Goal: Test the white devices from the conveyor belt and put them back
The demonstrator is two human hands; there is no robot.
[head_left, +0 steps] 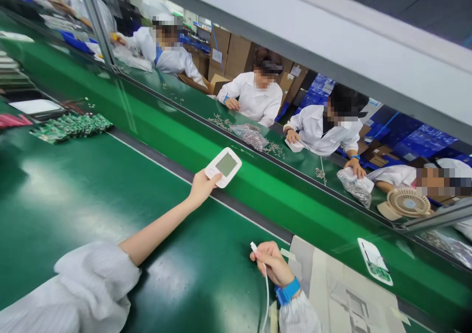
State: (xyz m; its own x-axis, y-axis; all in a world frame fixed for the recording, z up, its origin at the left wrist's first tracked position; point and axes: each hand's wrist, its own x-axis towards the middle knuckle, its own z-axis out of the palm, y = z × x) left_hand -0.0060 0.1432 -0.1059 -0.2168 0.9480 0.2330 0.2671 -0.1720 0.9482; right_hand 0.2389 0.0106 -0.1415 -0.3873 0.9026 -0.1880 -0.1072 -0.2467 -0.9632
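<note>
Between the thumb and fingers of the left hand [202, 188], a white device [226, 165] is being pinched by its lower edge, its grey screen facing up. Nearer, the right hand's [272, 261] fingertips are pinching a white cable [267, 293] just behind its plug. A blue wristband [288, 291] is circling that wrist. Green circuit boards [73, 128] are lying heaped leftward on the table [92, 190].

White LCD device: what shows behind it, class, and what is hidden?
Behind the white LCD device, the bright green conveyor belt shows. The device covers the belt directly beyond it, and the fingertips of the left hand, except the thumb.
</note>
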